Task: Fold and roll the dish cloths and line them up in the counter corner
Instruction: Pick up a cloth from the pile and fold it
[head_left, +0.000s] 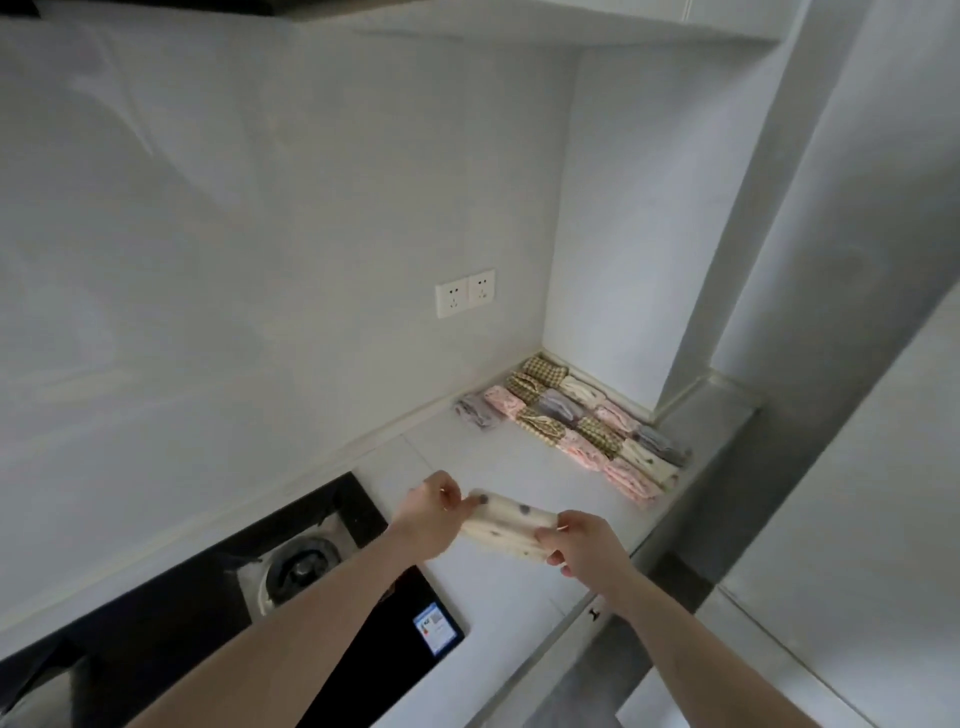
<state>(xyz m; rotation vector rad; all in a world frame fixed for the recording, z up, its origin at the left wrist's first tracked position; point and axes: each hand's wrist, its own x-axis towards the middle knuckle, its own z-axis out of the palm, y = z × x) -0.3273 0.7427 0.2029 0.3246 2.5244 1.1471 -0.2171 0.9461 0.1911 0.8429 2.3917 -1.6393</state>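
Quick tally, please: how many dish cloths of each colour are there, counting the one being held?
green check cloths: 4
pink cloths: 4
grey cloths: 3
cream dotted cloths: 3, including the held cloth between left hand and right hand
Total: 14

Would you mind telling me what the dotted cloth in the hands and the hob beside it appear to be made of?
The dotted cloth looks like soft cream fabric, probably cotton: matte, sagging and creasing between both hands. The hob looks like black glass, smooth and glossy with reflections, though coated metal is possible; its burner looks metallic.
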